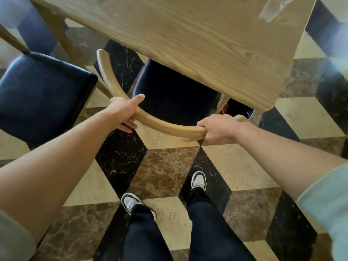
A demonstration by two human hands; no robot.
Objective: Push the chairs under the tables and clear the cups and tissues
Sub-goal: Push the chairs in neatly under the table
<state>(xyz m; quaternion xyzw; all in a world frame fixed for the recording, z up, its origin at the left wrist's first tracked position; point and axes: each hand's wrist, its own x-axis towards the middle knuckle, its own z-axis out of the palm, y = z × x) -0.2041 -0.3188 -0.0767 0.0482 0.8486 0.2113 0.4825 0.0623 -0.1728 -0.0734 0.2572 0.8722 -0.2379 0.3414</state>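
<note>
Under the near edge of the wooden bench [197, 40] sits the chair [169, 98], its dark seat already partly tucked beneath the top. Both hands hold its curved wooden back rail [169, 127] — the left hand [125, 113] wraps the rail where it bends away, thumb over the top and fingers [130, 127] curled beneath, while the right hand [220, 129] is clenched tight around the rail's other end. The rail's long axis runs across the person's body, and the seat lies straight ahead of the hands, toward the bench. Neither hand looks clearly nearer, so the push would likely go evenly forward. A second chair [43, 95] stands to the left, well out from the bench. A clear, blurred object [273, 8] — possibly a cup — rests on the far right of the bench.
</note>
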